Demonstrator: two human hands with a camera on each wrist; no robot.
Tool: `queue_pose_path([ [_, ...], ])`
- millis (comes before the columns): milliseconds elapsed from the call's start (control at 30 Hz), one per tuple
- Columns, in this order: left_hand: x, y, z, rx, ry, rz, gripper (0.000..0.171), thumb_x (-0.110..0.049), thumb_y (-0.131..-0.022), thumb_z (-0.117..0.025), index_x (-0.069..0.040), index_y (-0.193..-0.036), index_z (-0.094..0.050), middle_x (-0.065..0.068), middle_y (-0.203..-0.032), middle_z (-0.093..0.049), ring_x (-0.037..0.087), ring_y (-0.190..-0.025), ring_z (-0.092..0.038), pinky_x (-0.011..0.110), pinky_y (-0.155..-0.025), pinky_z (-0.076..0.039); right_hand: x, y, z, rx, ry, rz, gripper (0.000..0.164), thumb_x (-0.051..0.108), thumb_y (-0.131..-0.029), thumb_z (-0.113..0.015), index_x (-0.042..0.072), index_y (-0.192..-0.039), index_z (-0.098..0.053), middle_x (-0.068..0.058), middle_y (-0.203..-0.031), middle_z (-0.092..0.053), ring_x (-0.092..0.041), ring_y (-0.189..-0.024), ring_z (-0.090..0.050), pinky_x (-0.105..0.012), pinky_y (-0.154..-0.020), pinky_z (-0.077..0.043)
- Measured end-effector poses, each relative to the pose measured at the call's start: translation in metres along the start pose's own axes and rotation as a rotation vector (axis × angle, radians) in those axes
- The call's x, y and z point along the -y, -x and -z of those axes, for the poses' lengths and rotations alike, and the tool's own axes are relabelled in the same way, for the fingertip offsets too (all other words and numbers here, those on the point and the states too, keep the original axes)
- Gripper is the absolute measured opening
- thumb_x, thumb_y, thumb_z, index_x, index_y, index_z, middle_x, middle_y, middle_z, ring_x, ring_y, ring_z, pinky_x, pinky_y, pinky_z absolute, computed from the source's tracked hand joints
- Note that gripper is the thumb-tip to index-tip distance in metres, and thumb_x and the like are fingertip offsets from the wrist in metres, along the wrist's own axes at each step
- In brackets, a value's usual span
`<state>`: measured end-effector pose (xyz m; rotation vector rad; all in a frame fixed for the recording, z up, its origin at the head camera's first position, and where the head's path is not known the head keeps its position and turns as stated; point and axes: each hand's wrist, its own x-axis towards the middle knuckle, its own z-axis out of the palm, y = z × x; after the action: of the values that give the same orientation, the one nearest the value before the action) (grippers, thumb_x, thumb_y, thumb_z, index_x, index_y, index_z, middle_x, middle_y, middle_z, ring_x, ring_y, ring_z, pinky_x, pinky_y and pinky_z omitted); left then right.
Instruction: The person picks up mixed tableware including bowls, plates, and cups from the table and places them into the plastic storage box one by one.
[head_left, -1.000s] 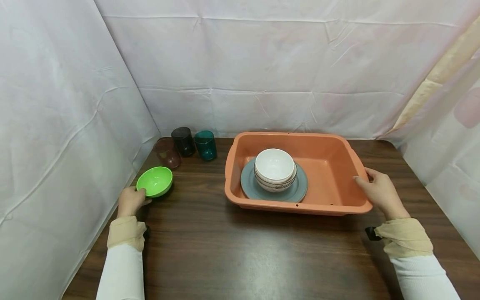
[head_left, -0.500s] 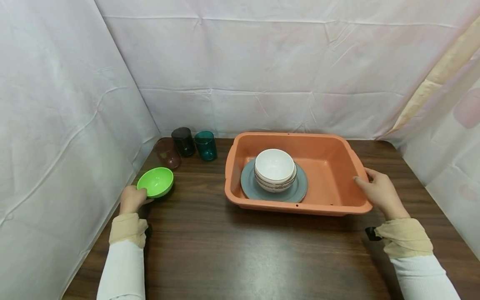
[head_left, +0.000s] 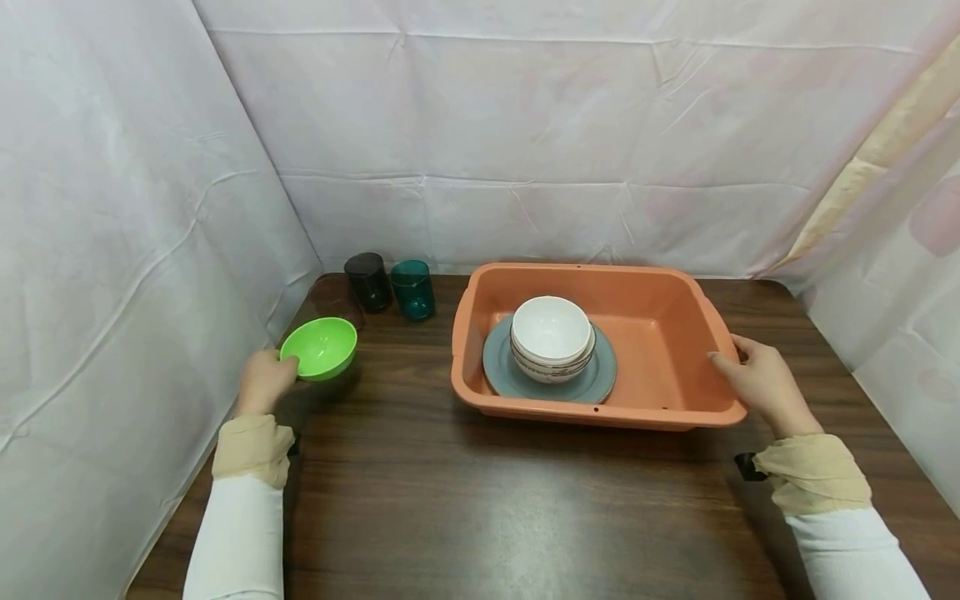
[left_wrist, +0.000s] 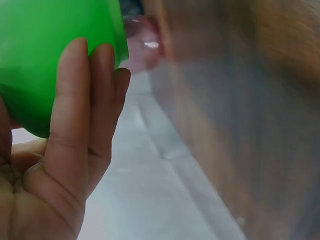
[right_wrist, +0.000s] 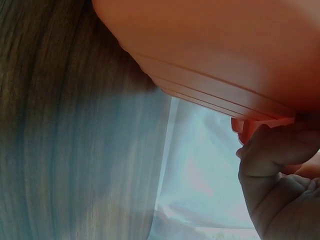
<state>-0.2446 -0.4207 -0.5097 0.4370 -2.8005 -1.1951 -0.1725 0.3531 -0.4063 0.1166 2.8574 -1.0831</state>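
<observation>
My left hand (head_left: 265, 380) pinches a bright green bowl (head_left: 321, 348) by its near left side, thumb at the rim and fingers beneath. The left wrist view shows the bowl's green underside (left_wrist: 30, 65) against several fingers, raised off the table. On the right, my right hand (head_left: 763, 385) grips the right end of an orange basin (head_left: 660, 354), thumb over the rim. Inside the basin, toward its left, a grey-blue plate (head_left: 501, 371) bears a stack of white bowls (head_left: 551, 332).
At the back left stand a dark cup (head_left: 368, 283), a teal cup (head_left: 413, 290) and a reddish see-through cup (head_left: 330, 298), the last partly behind the green bowl. White sheeting (head_left: 525, 125) walls the wooden table (head_left: 480, 508) at the back and both sides.
My left hand has lifted the green bowl and shifted it slightly right and away from me, so it overlaps the reddish cup more. My right hand and the basin have stayed put.
</observation>
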Motion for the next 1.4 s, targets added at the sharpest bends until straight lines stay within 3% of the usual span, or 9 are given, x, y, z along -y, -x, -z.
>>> queue_pose_path([
  [200, -0.035, -0.004, 0.007, 0.079, -0.043, -0.065, 0.037, -0.026, -0.101, -0.054, -0.004, -0.091, -0.082, 0.004, -0.071, -0.080, 0.022, -0.064, -0.069, 0.034, -0.059, -0.050, 0.000, -0.001, 0.000, -0.009, 0.010, 0.008, 0.070, 0.029, -0.120, -0.050, -0.026, -0.162, -0.036, -0.045, -0.127, -0.070, -0.008, -0.078, -0.068, -0.024, -0.066, -0.056],
  [333, -0.117, 0.048, 0.018, 0.092, -0.057, -0.119, 0.033, -0.020, -0.100, -0.052, -0.008, -0.074, -0.067, -0.001, -0.059, -0.060, 0.022, -0.058, -0.050, 0.034, -0.057, -0.039, 0.000, -0.001, 0.002, 0.007, 0.004, 0.010, 0.073, 0.031, -0.120, -0.049, -0.026, -0.163, -0.034, -0.044, -0.125, -0.071, -0.010, -0.079, -0.070, -0.025, -0.066, -0.057],
  [367, -0.131, 0.056, 0.018, 0.082, -0.059, -0.133, 0.032, -0.021, -0.101, -0.052, -0.011, -0.073, -0.065, -0.007, -0.060, -0.054, 0.019, -0.059, -0.047, 0.033, -0.057, -0.038, 0.001, -0.001, 0.002, 0.013, 0.003, 0.008, 0.073, 0.032, -0.120, -0.049, -0.026, -0.163, -0.033, -0.044, -0.125, -0.071, -0.011, -0.079, -0.070, -0.025, -0.066, -0.057],
  [433, -0.175, 0.087, 0.022, 0.073, -0.067, -0.144, 0.031, -0.017, -0.102, -0.049, -0.010, -0.073, -0.058, -0.005, -0.061, -0.044, 0.018, -0.061, -0.041, 0.032, -0.058, -0.035, 0.001, -0.001, 0.003, 0.022, 0.006, 0.007, 0.074, 0.032, -0.120, -0.049, -0.026, -0.163, -0.033, -0.044, -0.124, -0.072, -0.011, -0.079, -0.071, -0.026, -0.067, -0.058],
  [467, -0.182, 0.090, 0.021, 0.074, -0.059, -0.161, 0.031, -0.016, -0.102, -0.048, -0.009, -0.075, -0.060, -0.006, -0.062, -0.043, 0.017, -0.061, -0.040, 0.031, -0.058, -0.035, 0.001, -0.001, 0.003, 0.027, 0.008, 0.006, 0.074, 0.033, -0.120, -0.049, -0.026, -0.163, -0.032, -0.043, -0.124, -0.072, -0.011, -0.079, -0.071, -0.026, -0.067, -0.058],
  [833, -0.230, 0.105, -0.004, 0.144, 0.033, -0.272, 0.034, -0.016, -0.107, -0.049, 0.004, -0.101, -0.075, -0.007, -0.064, -0.052, 0.014, -0.060, -0.042, 0.029, -0.059, -0.037, 0.002, -0.001, 0.010, 0.071, 0.060, 0.013, 0.079, 0.038, -0.121, -0.049, -0.025, -0.165, -0.030, -0.040, -0.121, -0.074, -0.016, -0.080, -0.071, -0.029, -0.068, -0.057],
  [1033, -0.245, 0.112, -0.019, 0.184, 0.072, -0.302, 0.030, -0.013, -0.107, -0.050, 0.004, -0.099, -0.074, -0.006, -0.064, -0.049, 0.013, -0.059, -0.038, 0.028, -0.060, -0.035, 0.004, -0.003, 0.018, 0.121, 0.092, 0.010, 0.087, 0.045, -0.121, -0.047, -0.026, -0.166, -0.024, -0.037, -0.120, -0.074, -0.020, -0.084, -0.072, -0.032, -0.073, -0.057],
  [1233, -0.256, 0.117, -0.027, 0.224, 0.094, -0.312, 0.033, -0.013, -0.108, -0.050, 0.007, -0.106, -0.077, -0.003, -0.066, -0.055, 0.010, -0.057, -0.037, 0.026, -0.058, -0.034, 0.008, 0.001, 0.031, 0.112, 0.153, 0.031, 0.092, 0.045, -0.122, -0.043, -0.028, -0.166, -0.009, -0.053, -0.147, -0.055, -0.060, -0.117, -0.069, -0.064, -0.093, -0.061],
  [1400, -0.262, 0.121, -0.031, 0.234, 0.100, -0.327, 0.031, -0.013, -0.107, -0.050, 0.004, -0.098, -0.075, -0.005, -0.063, -0.051, 0.010, -0.057, -0.037, 0.026, -0.058, -0.034, 0.022, 0.007, 0.037, -0.028, 0.167, 0.111, 0.083, 0.036, -0.122, -0.047, -0.027, -0.167, -0.016, -0.051, -0.148, -0.054, -0.068, -0.128, -0.060, -0.078, -0.100, -0.051],
])
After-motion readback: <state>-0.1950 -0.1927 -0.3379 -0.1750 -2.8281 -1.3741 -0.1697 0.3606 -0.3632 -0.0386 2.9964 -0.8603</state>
